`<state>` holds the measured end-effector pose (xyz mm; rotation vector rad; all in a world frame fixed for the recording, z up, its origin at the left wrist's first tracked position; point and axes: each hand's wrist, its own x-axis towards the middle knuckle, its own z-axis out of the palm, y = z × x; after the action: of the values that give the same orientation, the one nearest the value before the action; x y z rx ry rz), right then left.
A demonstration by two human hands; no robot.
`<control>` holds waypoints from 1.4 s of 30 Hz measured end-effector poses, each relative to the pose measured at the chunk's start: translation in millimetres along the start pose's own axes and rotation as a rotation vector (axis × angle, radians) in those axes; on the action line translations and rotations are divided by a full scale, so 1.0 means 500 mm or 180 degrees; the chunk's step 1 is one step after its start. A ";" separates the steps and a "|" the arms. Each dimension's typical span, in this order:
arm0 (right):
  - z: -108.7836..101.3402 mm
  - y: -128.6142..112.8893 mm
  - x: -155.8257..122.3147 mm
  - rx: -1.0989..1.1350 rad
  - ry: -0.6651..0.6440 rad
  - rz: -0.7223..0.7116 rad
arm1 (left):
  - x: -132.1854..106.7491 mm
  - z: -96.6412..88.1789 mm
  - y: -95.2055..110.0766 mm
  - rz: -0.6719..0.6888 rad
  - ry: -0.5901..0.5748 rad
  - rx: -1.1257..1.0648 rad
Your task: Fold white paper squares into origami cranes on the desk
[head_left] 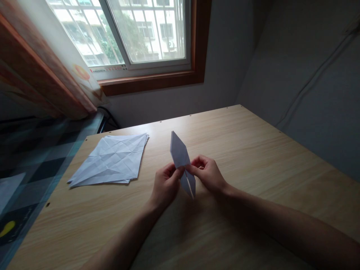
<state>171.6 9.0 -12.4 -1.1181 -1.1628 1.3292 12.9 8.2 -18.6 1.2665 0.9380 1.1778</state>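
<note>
A piece of folded white paper (179, 149) is held up above the wooden table between both hands. It is long and pointed at both ends, and its lower part is split by a narrow slit. My left hand (166, 183) pinches its left edge near the middle, thumb on the near face. From the other side my right hand (207, 173) pinches it at the same height, with thumb and fingers closed on the edge. The fingers behind the paper are partly hidden.
Creased white sheets (115, 159) lie in a loose pile at the table's left. The wooden table (253, 150) has small dark holes along its edges. A checked cloth surface (42, 165) adjoins it at left. Beyond stand a curtain (42, 56), a barred window (152, 33) and walls.
</note>
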 end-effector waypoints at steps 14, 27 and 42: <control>0.012 -0.007 0.004 0.0684 -0.0321 0.0357 | 0.004 -0.002 -0.004 -0.0326 0.0530 -0.0426; 0.013 -0.005 0.010 0.0433 -0.0220 0.0103 | 0.005 -0.002 -0.006 -0.0254 0.0460 -0.0392; 0.018 0.029 0.006 0.0468 -0.0083 -0.0373 | 0.000 0.003 -0.001 -0.0049 0.0494 -0.0202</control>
<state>161.0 10.9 -26.1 -0.9158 -1.1134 1.3193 14.4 8.0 -18.8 1.1276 1.0134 1.2980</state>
